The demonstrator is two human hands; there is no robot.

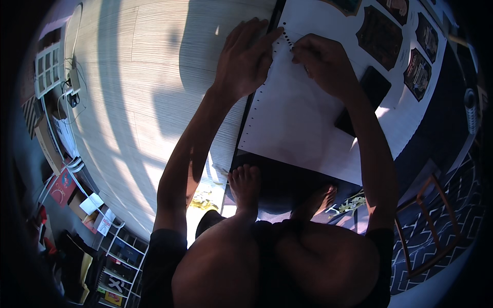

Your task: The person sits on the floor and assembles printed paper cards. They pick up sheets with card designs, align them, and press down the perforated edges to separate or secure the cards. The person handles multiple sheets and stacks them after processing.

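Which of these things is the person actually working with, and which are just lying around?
In use:
- left hand, pressing on the sheet's edge
- right hand, fingers pinched at the row of holes
- large white sheet with punched holes along its edge

Lying about:
- dark flat slab on the sheet
- dark picture cards
- wire shelf
- white cables

surface: pale wood-grain floor [154, 77] | on it: large white punched-edge paper sheet [298, 123], dark patterned rug [441, 205], bare feet

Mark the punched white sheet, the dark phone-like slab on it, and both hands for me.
White sheet [298, 123], head view: its bare middle.
Dark slab [363, 100], head view: its flat face.
Left hand [245, 59], head view: its back.
Right hand [324, 62], head view: its knuckles.
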